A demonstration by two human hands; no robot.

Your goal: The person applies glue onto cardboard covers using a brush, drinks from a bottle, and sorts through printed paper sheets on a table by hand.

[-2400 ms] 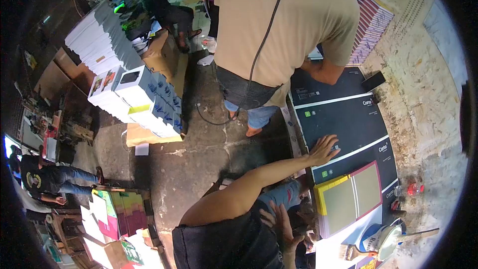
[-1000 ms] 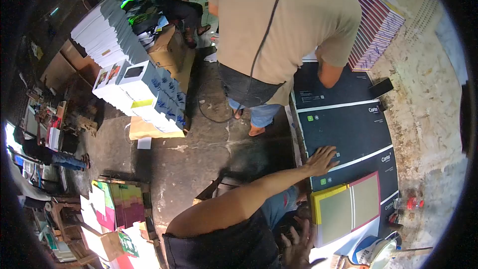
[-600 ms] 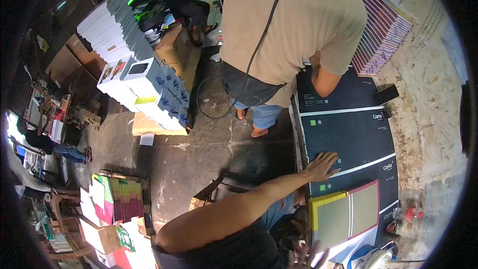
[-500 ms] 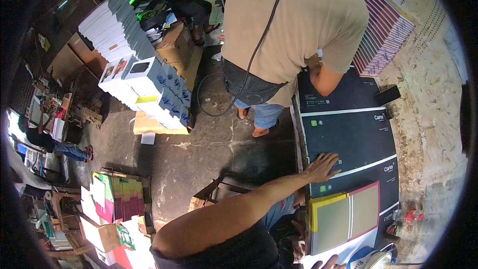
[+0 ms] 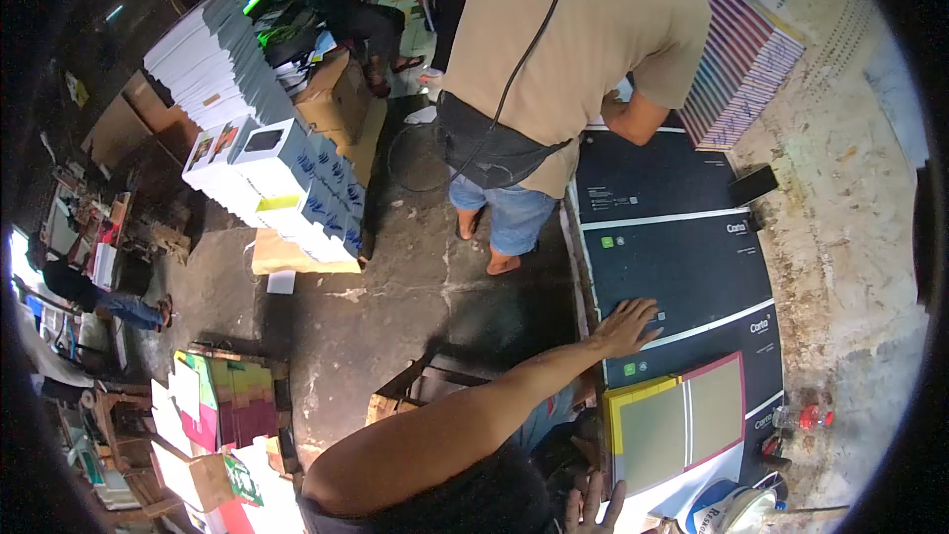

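Observation:
My left hand (image 5: 625, 327) lies palm down on a black board marked "Carta" (image 5: 677, 262), its fingers apart and holding nothing. At the bottom edge, my right hand (image 5: 593, 508) is partly in frame, with fingers spread beside the near left corner of a cover stack. This stack (image 5: 652, 432) has grey panels, a yellow strip on the left and a dark pink border; it rests on the black boards, right of my right hand. White sheets (image 5: 682, 499) show below it.
A white glue bucket (image 5: 736, 509) and a red-capped bottle (image 5: 806, 417) are at the right. Ahead, a person in a tan shirt (image 5: 583, 49) stands by striped book stacks (image 5: 741, 64). White paper stacks (image 5: 213, 69) and boxes are left; coloured covers (image 5: 232, 400) lie lower left.
My right hand has moved left from over the white sheets to the stack's corner. My left hand stays on the board. The view has shifted slightly, and a person in purple shows more at the top.

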